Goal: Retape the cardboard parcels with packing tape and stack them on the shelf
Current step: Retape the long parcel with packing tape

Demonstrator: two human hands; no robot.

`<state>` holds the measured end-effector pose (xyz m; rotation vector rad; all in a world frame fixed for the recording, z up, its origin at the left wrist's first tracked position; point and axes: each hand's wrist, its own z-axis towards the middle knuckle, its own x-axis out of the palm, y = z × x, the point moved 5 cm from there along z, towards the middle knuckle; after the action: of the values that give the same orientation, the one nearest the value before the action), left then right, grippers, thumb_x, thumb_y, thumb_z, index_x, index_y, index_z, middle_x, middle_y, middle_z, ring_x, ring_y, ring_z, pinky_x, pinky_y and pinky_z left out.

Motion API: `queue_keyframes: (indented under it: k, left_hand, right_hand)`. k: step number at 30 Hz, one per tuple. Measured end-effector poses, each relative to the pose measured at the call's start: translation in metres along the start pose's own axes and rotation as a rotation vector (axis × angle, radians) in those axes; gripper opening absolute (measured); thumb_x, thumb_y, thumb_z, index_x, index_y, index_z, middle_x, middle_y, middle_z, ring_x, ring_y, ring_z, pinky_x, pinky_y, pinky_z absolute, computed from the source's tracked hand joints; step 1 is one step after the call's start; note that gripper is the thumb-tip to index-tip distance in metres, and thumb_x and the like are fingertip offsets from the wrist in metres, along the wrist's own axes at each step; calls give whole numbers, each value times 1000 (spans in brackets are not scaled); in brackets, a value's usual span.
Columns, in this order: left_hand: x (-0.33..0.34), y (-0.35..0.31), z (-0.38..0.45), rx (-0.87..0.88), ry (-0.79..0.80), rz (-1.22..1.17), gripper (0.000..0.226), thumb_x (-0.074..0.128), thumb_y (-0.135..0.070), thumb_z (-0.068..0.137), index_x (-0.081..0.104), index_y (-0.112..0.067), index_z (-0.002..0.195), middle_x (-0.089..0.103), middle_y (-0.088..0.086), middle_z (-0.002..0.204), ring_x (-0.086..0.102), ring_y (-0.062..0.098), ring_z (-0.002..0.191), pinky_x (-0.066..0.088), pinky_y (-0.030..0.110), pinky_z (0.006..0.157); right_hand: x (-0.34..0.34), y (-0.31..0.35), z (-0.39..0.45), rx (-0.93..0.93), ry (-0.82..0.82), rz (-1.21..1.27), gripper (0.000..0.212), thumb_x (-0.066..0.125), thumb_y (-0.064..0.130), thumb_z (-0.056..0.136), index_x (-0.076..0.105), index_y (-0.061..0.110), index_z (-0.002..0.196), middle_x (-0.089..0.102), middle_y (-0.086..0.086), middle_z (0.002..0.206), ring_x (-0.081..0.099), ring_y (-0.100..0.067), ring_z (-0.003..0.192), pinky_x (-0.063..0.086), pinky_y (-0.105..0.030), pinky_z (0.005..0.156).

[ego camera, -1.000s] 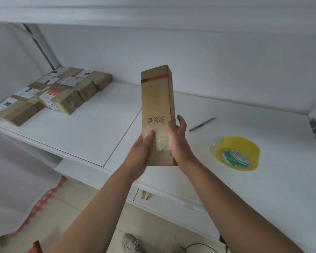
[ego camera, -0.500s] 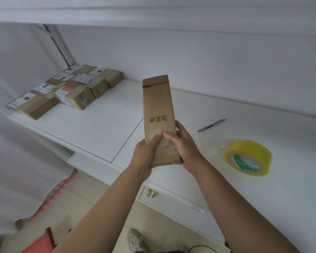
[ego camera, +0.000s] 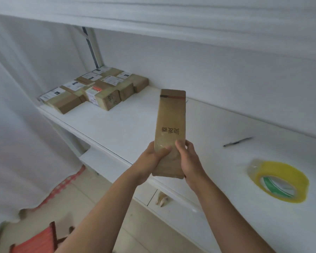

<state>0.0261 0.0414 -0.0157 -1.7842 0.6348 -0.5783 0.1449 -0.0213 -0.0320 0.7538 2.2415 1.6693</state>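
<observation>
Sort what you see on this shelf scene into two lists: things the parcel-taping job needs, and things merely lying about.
Job: tall cardboard parcel, gripped by left hand and right hand; yellow tape roll; stacked parcels; white shelf.

Lying about: pen; red stool.

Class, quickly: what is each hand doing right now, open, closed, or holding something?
Left hand: grips the lower end of the tall cardboard parcel.
Right hand: grips the same parcel from the other side.

The hands [ego camera: 171, 161] have swung the long parcel [ego camera: 171, 125] leftward toward the stacked parcels [ego camera: 95, 90].
</observation>
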Motion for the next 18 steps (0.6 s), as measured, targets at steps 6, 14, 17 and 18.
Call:
queue_keyframes:
  k: [6,14,17,18]
  left_hand:
    - [-88,11,-21,31,-125,-115,47,43,-56,100,53,-26,134,71,-3,121,69,16,108,56,43,94]
    - [-222,20,-43,64,-174,9,52,40,-64,96,40,-37,140,60,-10,131,64,4,109,55,26,88]
    - [-259,10,-46,92,-86,-110,61,57,-67,86,34,-43,137,57,-9,134,62,8,116,54,28,93]
    - [-269,3,-47,114,-70,-139,62,61,-64,85,39,-39,137,60,-7,132,63,8,116,54,28,93]
  right_hand:
    - [94,-8,0,-67,111,-58,34,52,45,99,52,39,133,70,8,117,70,-16,103,57,-51,90]
    - [217,-12,-3,-312,-68,-434,46,61,43,94,44,35,137,63,10,122,64,-14,108,55,-26,81]
    - [273,-2,-6,-516,-126,-706,60,66,52,87,43,24,135,58,11,116,61,-17,102,56,-32,74]
    - [295,0,-7,-580,-86,-765,57,68,46,88,43,22,133,55,11,115,58,-20,102,56,-35,73]
